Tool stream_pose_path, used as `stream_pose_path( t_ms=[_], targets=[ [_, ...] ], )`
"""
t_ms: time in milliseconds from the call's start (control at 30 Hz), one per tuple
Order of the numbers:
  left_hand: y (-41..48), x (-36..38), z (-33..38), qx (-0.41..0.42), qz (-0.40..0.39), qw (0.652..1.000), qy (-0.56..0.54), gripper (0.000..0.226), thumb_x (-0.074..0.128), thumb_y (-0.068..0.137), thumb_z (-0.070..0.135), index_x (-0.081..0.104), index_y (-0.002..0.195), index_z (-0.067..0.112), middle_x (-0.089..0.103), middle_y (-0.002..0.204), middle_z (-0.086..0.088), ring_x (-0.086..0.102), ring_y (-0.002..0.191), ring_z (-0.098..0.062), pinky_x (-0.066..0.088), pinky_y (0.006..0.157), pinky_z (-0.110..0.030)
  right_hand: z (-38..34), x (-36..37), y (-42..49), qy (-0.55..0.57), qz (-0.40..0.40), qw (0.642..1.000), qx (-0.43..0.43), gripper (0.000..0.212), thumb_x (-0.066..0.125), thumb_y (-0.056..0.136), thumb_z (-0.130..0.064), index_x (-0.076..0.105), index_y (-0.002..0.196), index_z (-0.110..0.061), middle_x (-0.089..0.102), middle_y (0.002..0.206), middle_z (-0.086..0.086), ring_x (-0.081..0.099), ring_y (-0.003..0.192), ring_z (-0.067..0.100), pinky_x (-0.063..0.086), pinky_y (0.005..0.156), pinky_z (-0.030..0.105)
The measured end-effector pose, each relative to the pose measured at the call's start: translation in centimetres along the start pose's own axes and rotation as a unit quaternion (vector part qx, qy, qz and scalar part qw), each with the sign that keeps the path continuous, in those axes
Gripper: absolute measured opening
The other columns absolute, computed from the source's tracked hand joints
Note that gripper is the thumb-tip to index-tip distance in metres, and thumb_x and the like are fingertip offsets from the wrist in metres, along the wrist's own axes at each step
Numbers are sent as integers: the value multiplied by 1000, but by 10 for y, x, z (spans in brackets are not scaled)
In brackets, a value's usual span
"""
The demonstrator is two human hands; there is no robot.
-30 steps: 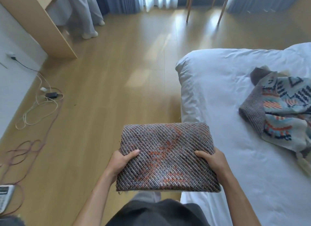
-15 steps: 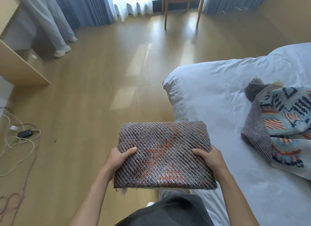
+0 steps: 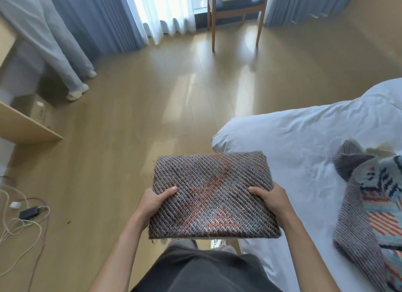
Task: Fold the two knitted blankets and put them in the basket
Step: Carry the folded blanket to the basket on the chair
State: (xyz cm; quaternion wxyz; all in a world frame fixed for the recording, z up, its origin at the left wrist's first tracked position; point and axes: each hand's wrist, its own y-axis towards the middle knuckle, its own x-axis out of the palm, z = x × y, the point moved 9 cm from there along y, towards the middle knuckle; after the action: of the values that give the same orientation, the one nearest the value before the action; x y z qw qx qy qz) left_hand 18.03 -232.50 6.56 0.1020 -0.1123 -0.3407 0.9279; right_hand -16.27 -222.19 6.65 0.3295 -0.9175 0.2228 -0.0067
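A folded grey knitted blanket with orange patches is held flat in front of my body, over the floor beside the bed corner. My left hand grips its left edge, thumb on top. On its right edge sits my right hand, gripping the same way. The second knitted blanket, light blue with red and dark patterns and a grey underside, lies unfolded in a heap on the white bed at the right. No basket is in view.
The white bed fills the right side. A wooden chair stands by the curtains at the back. Another person's legs are at the upper left beside a wooden desk. Cables lie on the floor, left.
The view has turned and lifted toward the window: the chair and curtains came further into view, the cables slid to the left edge. The folded blanket stays held in both hands.
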Motion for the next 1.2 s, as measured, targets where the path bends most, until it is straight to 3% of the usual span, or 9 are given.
stream_pose_path(
  t_ms=[200,333,467,700,833,1067,1200],
  targets=[
    [73,-2,56,1,-8,1000,8,43,82,66,34,68,98,9,76,88,-4,73,79,-19,56,66,-29,-52,17,65,4,6,1000,7,45,80,69,-14,59,108,-8,68,102,7,68,87,25,56,80,45],
    [138,-12,98,1,-21,1000,10,54,84,62,38,65,104,9,74,94,-6,72,83,-22,58,75,-37,-93,38,121,-2,13,1000,11,46,80,69,-16,59,109,-8,68,102,7,67,88,25,56,82,46],
    [216,-25,155,0,-37,999,5,58,84,63,38,63,108,8,73,99,-8,72,85,-23,58,77,-38,-145,64,185,-3,27,1000,7,46,80,69,-17,59,109,-7,68,102,8,68,88,26,56,79,44],
    [323,-43,260,1,-56,998,6,43,82,69,32,66,101,7,75,90,-6,73,79,-21,57,68,-32,-240,102,275,-19,60,998,3,46,79,69,-20,59,110,-10,69,102,5,67,87,22,56,75,38],
    [372,-39,308,1,-79,997,16,45,81,69,33,65,102,8,74,94,-8,72,82,-22,58,72,-36,-277,108,318,-21,82,996,5,51,79,70,-23,58,115,-10,67,105,5,65,91,23,54,82,41],
    [472,-17,386,-1,-89,995,38,43,82,68,34,66,100,10,75,92,-7,73,80,-20,58,72,-34,-339,109,416,-2,97,995,4,46,78,70,-22,60,111,-12,69,101,2,67,86,19,52,65,28],
    [539,4,444,2,-79,996,46,42,82,68,33,66,99,9,75,90,-6,73,79,-21,58,69,-33,-384,104,493,9,100,995,-4,45,80,68,-21,61,109,-13,70,101,2,67,87,19,54,72,33]
  ],
)
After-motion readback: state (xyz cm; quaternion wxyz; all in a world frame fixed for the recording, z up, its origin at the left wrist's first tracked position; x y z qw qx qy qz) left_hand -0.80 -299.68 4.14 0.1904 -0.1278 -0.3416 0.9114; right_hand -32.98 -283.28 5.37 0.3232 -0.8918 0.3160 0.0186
